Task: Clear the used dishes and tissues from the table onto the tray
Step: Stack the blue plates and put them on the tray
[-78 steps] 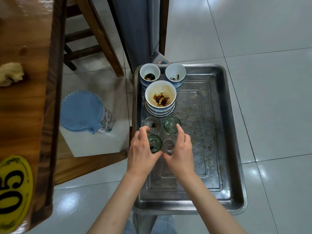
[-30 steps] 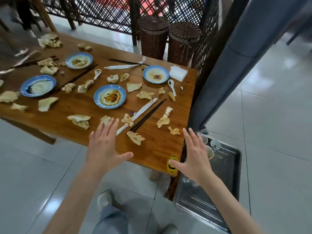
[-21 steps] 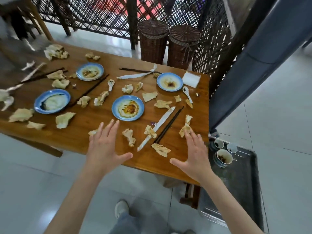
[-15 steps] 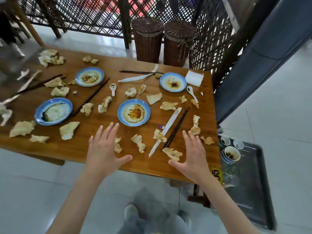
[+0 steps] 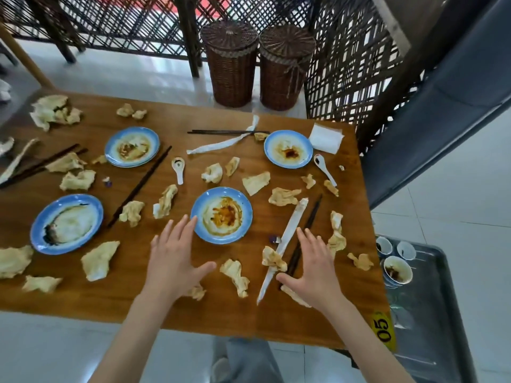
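the nearest plate sits mid-desk, tissues scattered round it, tray at the right. our left hand and right hand hover flat, each grip empty. we should stack plates first, lifting by rims.

Soiled blue plates, crumpled tissues litter table.

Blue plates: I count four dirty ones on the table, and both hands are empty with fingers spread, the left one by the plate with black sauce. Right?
Nearly. The head view shows the left hand by the plate with orange-red sauce; the black-smeared plate lies far to its left. The rest holds: four dirty blue plates, and the right hand is empty too.
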Motion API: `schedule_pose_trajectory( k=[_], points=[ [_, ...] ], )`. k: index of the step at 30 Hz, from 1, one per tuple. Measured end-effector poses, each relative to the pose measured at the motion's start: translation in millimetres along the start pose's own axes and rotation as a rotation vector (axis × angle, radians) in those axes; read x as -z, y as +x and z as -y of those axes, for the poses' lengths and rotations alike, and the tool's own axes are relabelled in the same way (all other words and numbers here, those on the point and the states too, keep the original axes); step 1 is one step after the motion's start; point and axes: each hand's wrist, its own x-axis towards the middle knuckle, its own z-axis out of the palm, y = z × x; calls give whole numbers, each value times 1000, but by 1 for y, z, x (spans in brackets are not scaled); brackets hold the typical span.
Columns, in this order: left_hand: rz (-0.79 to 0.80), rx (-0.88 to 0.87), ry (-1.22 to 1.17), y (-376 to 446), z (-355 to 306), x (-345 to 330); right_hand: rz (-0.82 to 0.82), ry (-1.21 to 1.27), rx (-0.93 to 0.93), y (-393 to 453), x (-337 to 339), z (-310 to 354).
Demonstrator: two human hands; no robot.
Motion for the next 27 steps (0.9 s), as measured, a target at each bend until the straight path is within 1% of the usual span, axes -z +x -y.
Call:
schedule_pose_trajectory(
  k=[8, 12, 15, 18, 22, 27],
  points=[
    [14, 18, -7, 85, 24, -24, 93, 37, 40, 87, -28, 29],
    [108, 57, -55, 123, 29, -37, 138, 148, 20, 116, -43, 42],
    [141, 66, -47, 144, 31, -42, 189, 132, -11, 135, -49, 54],
    [153, 54, -22, 157, 32, -46, 215, 112, -51, 150, -51, 65],
    [222, 76, -12, 164, 33, -53, 210, 209, -135, 162, -53, 71],
    [210, 92, -18, 166, 34, -59, 191, 259, -209, 168, -58, 73]
  ],
)
